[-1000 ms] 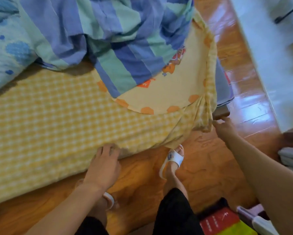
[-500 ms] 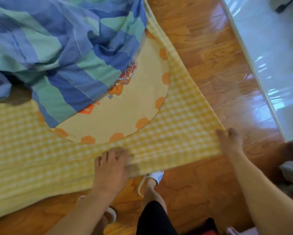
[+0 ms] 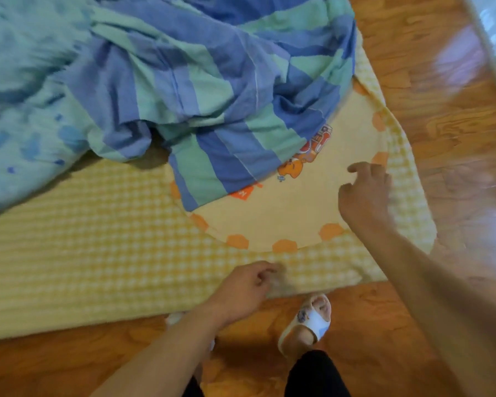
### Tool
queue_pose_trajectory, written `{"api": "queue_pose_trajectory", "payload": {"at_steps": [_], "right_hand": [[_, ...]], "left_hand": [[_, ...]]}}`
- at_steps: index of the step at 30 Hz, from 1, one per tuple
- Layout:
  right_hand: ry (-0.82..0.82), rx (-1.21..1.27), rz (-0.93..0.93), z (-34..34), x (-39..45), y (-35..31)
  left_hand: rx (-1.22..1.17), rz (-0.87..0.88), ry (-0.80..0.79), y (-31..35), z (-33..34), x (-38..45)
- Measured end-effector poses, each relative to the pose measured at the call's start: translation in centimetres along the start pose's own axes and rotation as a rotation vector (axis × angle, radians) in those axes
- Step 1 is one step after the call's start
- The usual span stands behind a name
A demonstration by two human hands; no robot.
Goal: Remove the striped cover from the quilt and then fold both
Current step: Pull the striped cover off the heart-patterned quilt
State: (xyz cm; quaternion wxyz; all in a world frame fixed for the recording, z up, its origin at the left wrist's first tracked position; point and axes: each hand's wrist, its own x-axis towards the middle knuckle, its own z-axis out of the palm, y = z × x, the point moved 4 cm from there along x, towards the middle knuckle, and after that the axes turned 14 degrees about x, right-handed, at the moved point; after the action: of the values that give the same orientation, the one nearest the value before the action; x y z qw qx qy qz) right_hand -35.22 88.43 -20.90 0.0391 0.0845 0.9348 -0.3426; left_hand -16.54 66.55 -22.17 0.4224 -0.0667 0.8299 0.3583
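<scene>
Beyond both loosely curled hands' fingers [image 3: 358, 167], striped cover [image 3: 212, 90] lies bunched on yellow quilt [image 3: 83, 253].

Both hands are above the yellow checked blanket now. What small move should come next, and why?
Probably the right hand should go on to the crumpled blue-and-green striped cover and take its near edge. This cover lies heaped on the yellow checked blanket, unfolded, and the right hand hovers close to it, holding nothing. The left hand rests at the blanket's near edge.

blue/green striped cover [image 3: 212, 90], yellow/white check quilt [image 3: 97, 247] w/ orange-dotted cream circle, pale-blue spotted bedding [image 3: 20, 116], white slipper [image 3: 310, 322]
</scene>
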Motion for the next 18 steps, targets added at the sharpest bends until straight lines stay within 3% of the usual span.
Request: {"api": "queue_pose_trajectory", "payload": {"at_steps": [3, 6, 9, 12, 16, 18], "right_hand": [[-0.166, 0.063, -0.187, 7.4, 0.3, -10.9], [-0.247, 0.113, -0.322, 14.9, -1.0, -21.6], [-0.236, 0.162, -0.463, 22.1, -2.6, -32.1], [-0.134, -0.003, -0.462, 28.1, -1.8, -40.0], [0.087, -0.227, -0.476, 31.5, 3.8, -46.8], [0.112, -0.34, -0.531, 32.8, 6.8, -48.6]], "left_hand": [[-0.131, -0.085, 0.372, -6.2, -8.7, -0.7], [-0.164, -0.157, 0.618, -14.2, -18.6, -1.8], [-0.04, -0.231, 0.731, -22.6, -28.3, -3.1], [0.121, -0.273, 0.836, -29.4, -37.2, -4.4], [0.315, -0.285, 0.96, -35.6, -48.8, -3.3], [0.422, -0.291, 0.977, -37.6, -53.6, -1.4]]}}
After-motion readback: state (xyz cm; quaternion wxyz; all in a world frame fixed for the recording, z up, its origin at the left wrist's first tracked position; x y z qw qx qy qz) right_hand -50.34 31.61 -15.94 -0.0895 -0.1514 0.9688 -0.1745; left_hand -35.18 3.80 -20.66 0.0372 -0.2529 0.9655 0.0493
